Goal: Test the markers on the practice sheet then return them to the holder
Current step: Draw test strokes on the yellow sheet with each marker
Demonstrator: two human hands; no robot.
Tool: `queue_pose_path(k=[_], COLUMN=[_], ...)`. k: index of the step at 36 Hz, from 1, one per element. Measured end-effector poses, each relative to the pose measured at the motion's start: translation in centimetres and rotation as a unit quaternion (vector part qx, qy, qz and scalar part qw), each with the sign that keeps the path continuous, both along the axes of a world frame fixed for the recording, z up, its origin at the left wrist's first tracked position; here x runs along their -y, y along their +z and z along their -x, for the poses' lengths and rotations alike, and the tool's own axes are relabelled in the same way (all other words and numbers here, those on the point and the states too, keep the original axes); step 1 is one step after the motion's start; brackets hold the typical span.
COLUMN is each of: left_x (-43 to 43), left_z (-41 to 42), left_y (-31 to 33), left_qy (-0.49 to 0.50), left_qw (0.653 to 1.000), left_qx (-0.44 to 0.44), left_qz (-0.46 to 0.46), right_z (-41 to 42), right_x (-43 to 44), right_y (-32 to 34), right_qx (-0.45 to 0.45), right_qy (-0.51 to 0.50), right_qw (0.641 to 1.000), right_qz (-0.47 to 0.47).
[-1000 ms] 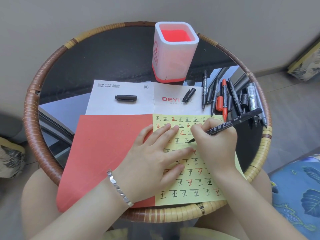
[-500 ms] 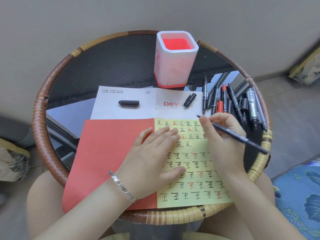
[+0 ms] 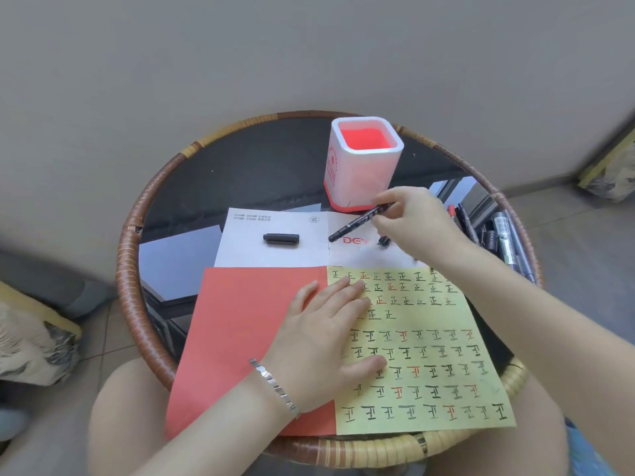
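Note:
The yellow practice sheet [image 3: 429, 355] is filled with rows of black and red characters and lies beside a red sheet [image 3: 247, 338]. My left hand [image 3: 330, 338] rests flat on both sheets. My right hand [image 3: 415, 221] grips a black marker [image 3: 357, 223] over the white paper [image 3: 275, 255], in front of the white holder [image 3: 364, 163] with its red inside. A small dark cap [image 3: 383, 241] peeks out under that hand. Another black cap [image 3: 281, 238] lies on the white paper.
Several markers [image 3: 498, 235] lie in a loose pile at the table's right edge. The round table has a woven rattan rim [image 3: 127, 269] and a dark glass top. A wall stands close behind. Cushions lie on the floor at both sides.
My right hand lifted the marker off the yellow sheet and carried it up over the white paper near the holder, turning it. The left hand stayed on the sheets. The camera tilted upward.

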State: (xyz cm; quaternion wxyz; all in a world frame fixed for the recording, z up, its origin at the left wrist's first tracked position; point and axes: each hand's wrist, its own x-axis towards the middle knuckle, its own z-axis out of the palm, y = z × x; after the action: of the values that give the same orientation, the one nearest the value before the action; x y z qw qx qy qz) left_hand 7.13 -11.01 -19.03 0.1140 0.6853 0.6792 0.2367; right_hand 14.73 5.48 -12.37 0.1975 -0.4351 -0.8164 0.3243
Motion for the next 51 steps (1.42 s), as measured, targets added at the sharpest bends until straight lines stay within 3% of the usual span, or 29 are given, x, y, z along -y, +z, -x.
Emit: queue_pose_path(k=[6,11,14,22,32,37,40,44,46,48,51], left_x=[0.0,-0.1,-0.2,-0.1,0.1,0.2,0.2,0.2,0.1,0.1,0.1], left_z=[0.0,0.0,0.1,0.2,0.2,0.2,0.2,0.1,0.0,0.0,0.0], left_y=[-0.3,-0.4,-0.4,-0.4,0.5,0.5,0.5,0.6,0.4,0.2,-0.3], left_qy=[0.007,0.012,0.007,0.005,0.006,0.003,0.002,-0.001,-0.001,-0.001,0.007], left_qw=[1.000,1.000,1.000,1.000,0.999,0.999,0.999,1.000,1.000,1.000,1.000], left_qx=[0.000,-0.009,-0.021,-0.005,-0.013,-0.025,-0.026,-0.012,-0.011,-0.007,-0.011], left_qz=[-0.004,-0.008,0.001,0.012,0.043,0.042,0.039,0.025,0.019,0.003,-0.014], right_z=[4.2,3.9,2.1,-4.0,-2.8,-1.7,-1.8,-2.8,-3.6,-4.6,-6.2], right_x=[-0.2,-0.1,-0.4,-3.1,-3.9,-4.1,-4.1,-4.0,-3.8,-2.9,-0.9], right_y=[-1.2,-1.8,-1.4,-0.7,-1.9,-2.0,-2.0,-1.5,-1.2,-0.8,-0.5], right_qx=[0.042,0.009,0.009,0.124,0.264,0.277,0.220,0.052,-0.049,-0.153,-0.228], right_qy=[0.006,0.004,0.011,-0.028,0.014,-0.019,-0.047,-0.100,-0.126,-0.132,-0.112], right_qw=[0.999,0.998,1.000,0.986,0.951,0.948,0.968,0.994,0.982,0.945,0.930], right_qz=[0.027,0.056,0.025,-0.110,-0.161,-0.157,-0.111,0.019,0.135,0.258,0.267])
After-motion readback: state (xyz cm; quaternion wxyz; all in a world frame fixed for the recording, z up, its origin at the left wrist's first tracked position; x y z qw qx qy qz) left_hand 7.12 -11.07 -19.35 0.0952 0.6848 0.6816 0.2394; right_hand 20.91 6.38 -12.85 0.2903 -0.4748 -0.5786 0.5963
